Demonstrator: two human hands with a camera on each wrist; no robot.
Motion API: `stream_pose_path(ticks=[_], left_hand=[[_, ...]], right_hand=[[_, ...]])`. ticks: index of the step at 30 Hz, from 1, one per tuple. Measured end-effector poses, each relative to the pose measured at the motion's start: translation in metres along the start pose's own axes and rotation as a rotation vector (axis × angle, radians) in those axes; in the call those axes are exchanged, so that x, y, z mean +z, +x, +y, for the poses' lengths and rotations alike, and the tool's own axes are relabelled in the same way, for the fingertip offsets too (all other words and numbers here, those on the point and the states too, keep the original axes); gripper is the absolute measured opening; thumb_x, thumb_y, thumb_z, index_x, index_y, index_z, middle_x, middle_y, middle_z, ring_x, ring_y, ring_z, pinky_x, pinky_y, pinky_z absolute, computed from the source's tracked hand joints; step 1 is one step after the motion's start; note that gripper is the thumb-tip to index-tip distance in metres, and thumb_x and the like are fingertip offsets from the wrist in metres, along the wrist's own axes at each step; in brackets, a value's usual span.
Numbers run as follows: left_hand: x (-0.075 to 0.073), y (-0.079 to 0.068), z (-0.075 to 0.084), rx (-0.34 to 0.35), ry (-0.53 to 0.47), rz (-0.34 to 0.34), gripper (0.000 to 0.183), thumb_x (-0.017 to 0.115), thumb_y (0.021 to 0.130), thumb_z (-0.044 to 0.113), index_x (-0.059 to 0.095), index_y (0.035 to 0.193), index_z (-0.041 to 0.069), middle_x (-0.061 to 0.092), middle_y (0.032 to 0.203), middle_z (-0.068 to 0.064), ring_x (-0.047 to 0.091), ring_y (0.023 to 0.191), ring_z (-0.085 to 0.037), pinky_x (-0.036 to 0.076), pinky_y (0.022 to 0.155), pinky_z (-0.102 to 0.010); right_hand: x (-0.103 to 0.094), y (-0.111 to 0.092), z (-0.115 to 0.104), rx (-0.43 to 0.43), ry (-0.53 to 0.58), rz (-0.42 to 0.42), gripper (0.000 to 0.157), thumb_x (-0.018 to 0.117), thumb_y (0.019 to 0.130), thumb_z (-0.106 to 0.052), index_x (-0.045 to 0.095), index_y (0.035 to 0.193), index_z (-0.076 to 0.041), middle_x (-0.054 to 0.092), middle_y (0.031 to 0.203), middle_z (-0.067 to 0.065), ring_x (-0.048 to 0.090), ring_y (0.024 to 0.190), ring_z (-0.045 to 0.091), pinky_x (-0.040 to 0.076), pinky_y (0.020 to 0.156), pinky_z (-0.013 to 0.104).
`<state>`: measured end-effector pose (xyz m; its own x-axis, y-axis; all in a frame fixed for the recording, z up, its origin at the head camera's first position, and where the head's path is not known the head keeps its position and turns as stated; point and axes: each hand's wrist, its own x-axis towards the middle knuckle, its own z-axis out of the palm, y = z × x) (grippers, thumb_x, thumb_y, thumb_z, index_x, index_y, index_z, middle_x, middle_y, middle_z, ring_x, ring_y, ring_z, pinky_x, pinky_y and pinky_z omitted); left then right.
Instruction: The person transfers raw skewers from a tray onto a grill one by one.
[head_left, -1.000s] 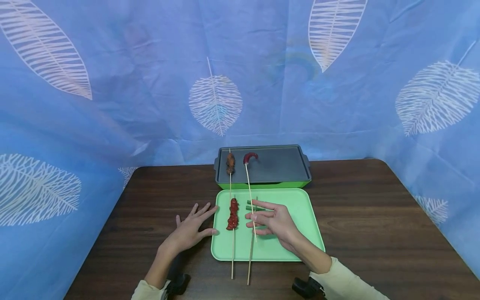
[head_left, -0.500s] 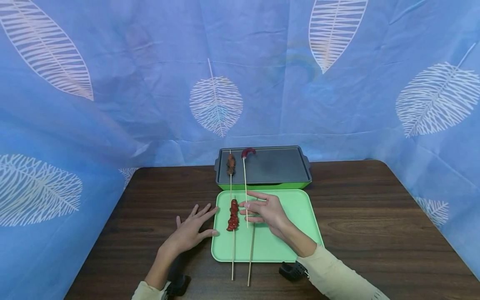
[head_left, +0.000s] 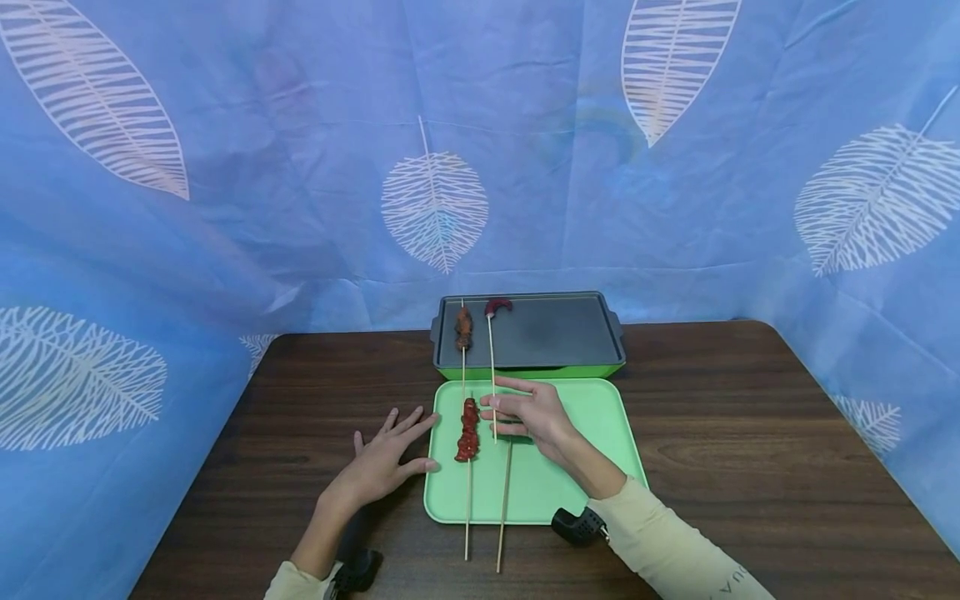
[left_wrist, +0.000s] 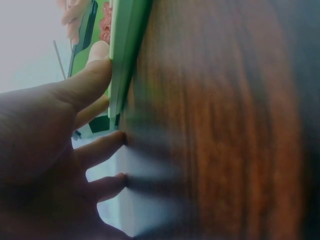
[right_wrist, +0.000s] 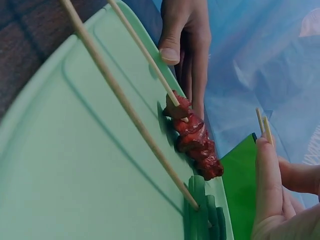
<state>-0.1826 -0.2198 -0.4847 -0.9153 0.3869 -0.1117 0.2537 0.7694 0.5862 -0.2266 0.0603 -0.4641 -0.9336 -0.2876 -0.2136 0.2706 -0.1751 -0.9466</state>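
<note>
My right hand [head_left: 540, 417] pinches the lower stick of a skewer [head_left: 491, 342] between thumb and fingers. The skewer's tip carries a dark red, curled piece of food and overlaps the grill plate [head_left: 558, 329] at the back. Spread out, my left hand [head_left: 382, 462] has its thumb and a fingertip at the left rim of the light green tray [head_left: 577, 483]. On that tray lies a skewer of red meat chunks [head_left: 467, 429]. Beside it is a skewer of green vegetable pieces [right_wrist: 198, 210], mostly hidden under my right hand in the head view.
A skewer with brown food [head_left: 463, 329] lies on the left of the dark plate, which sits on a green base [head_left: 592, 369]. Both tray skewers stick out over the front rim. Behind the brown wooden table [head_left: 720, 417] hangs a blue leaf-patterned cloth [head_left: 525, 167].
My right hand has moved forward and a little left with its skewer, and the curled piece has shifted slightly left over the plate. My left hand stays in place.
</note>
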Motion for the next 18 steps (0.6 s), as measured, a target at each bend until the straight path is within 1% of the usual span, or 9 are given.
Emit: stream_pose_path(ticks=[3, 9, 12, 16, 18], left_hand=[[0.000, 0.000, 0.000, -0.001, 0.002, -0.002, 0.072, 0.067, 0.097, 0.047, 0.040, 0.160, 0.025, 0.027, 0.167, -0.012, 0.008, 0.154, -0.047, -0.003, 0.097, -0.091], [0.000, 0.000, 0.001, -0.001, 0.003, 0.001, 0.072, 0.067, 0.097, 0.046, 0.041, 0.160, 0.025, 0.028, 0.167, -0.013, 0.008, 0.154, -0.048, -0.002, 0.097, -0.091], [-0.001, 0.000, 0.002, -0.001, 0.002, 0.002, 0.071, 0.068, 0.097, 0.046, 0.041, 0.160, 0.025, 0.028, 0.167, -0.012, 0.008, 0.154, -0.048, -0.002, 0.097, -0.091], [0.000, -0.001, 0.003, 0.001, 0.004, 0.004, 0.071, 0.068, 0.097, 0.045, 0.042, 0.160, 0.024, 0.028, 0.167, -0.013, 0.009, 0.154, -0.048, -0.002, 0.097, -0.091], [0.000, -0.001, 0.003, 0.003, 0.005, 0.005, 0.071, 0.068, 0.097, 0.045, 0.042, 0.160, 0.024, 0.028, 0.167, -0.013, 0.008, 0.154, -0.048, -0.002, 0.097, -0.091]], right_hand=[[-0.001, 0.001, -0.001, 0.002, -0.001, -0.004, 0.053, 0.064, 0.100, -0.002, 0.047, 0.151, 0.002, 0.067, 0.124, 0.029, 0.074, 0.103, 0.032, 0.060, 0.083, 0.039], [0.000, 0.001, -0.001, -0.013, -0.008, -0.018, 0.052, 0.063, 0.100, -0.002, 0.047, 0.149, 0.005, 0.068, 0.123, 0.030, 0.074, 0.103, 0.032, 0.060, 0.084, 0.041], [-0.001, 0.000, -0.002, -0.006, -0.011, -0.038, 0.053, 0.063, 0.101, -0.004, 0.045, 0.150, 0.005, 0.067, 0.125, 0.030, 0.072, 0.107, 0.035, 0.060, 0.085, 0.041], [-0.003, -0.004, 0.000, 0.021, -0.017, -0.062, 0.054, 0.062, 0.104, -0.012, 0.043, 0.152, 0.002, 0.062, 0.132, 0.031, 0.066, 0.118, 0.041, 0.059, 0.087, 0.043], [-0.005, -0.009, 0.000, 0.028, -0.026, -0.066, 0.052, 0.061, 0.105, -0.015, 0.044, 0.152, 0.001, 0.060, 0.135, 0.031, 0.064, 0.121, 0.041, 0.059, 0.089, 0.044]])
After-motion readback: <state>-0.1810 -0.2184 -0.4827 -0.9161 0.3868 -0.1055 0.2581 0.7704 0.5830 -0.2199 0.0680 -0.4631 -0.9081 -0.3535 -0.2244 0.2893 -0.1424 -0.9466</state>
